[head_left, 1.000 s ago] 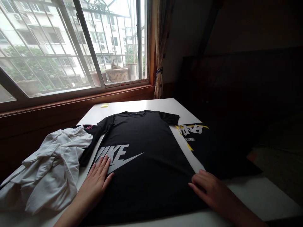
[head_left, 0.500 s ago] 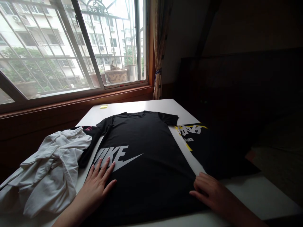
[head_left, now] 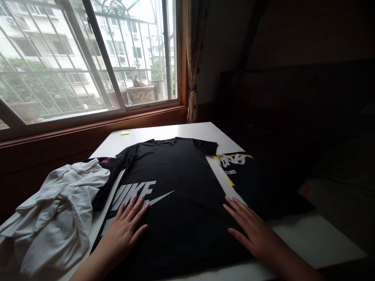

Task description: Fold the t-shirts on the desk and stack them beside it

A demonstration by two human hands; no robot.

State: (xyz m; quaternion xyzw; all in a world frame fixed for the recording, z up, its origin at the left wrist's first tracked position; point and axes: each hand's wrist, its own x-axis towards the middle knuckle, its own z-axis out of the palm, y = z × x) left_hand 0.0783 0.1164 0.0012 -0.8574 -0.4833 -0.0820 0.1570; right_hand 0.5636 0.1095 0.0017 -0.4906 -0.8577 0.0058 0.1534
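A black T-shirt (head_left: 181,171) with a grey NIKE print lies spread on the white table (head_left: 199,130), its neck toward the far edge. My left hand (head_left: 129,220) rests flat on the shirt's lower left, over part of the print, fingers spread. On the lower right edge of the shirt lies my right hand (head_left: 249,226), its fingers stretched out. Neither hand grips anything.
Crumpled white cloth (head_left: 64,210) lies at the left over a dark garment with a pink mark (head_left: 104,159). Right of the shirt is a black garment with yellow and white print (head_left: 234,160). A yellow note (head_left: 125,132) sits near the table's far edge, below the window.
My right hand has gone from curled at the shirt's right edge to stretched out flat, a little farther up. My left hand has stayed on the print, and the view has shifted slightly.
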